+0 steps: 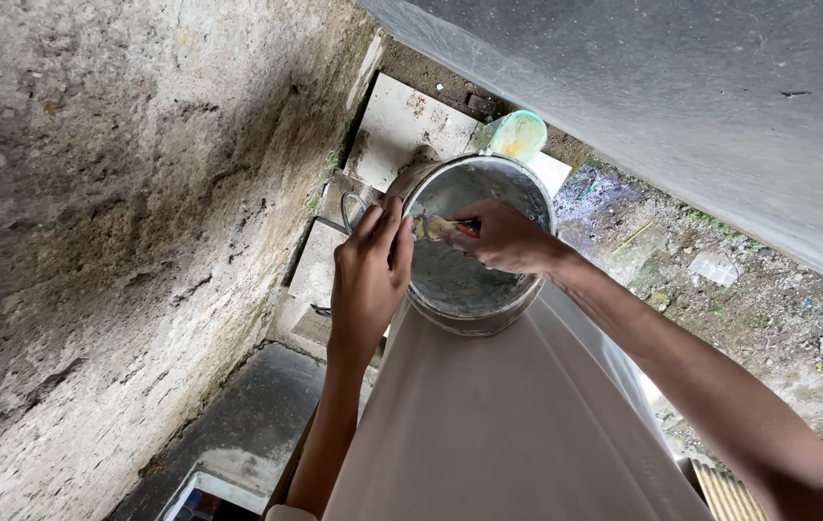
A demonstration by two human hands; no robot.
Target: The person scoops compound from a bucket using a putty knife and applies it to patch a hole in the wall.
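- My left hand (370, 275) grips the rim of the metal bucket (474, 253), fingers curled over the near-left edge. Judged purpose: to keep the bucket from turning or tipping.
- The bucket sits at the top of a pale cloth-covered surface (508, 425), close under the camera, mouth facing up toward me.
- My right hand (506, 236) reaches inside the bucket, fingers closed around a brush (445, 229) with a red handle. The bristle end lies against the inner wall near the left rim.
- Bucket contents: grey, wet-looking coating on the wall and bottom. I cannot tell how deep it is.
- A wire handle (352, 207) hangs down outside the bucket on the left.
- A small green lid or cup (518, 134) lies just beyond the bucket on a pale slab (402, 125).
- A rough concrete wall (122, 212) stands to the left, littered ground (720, 280) to the right.
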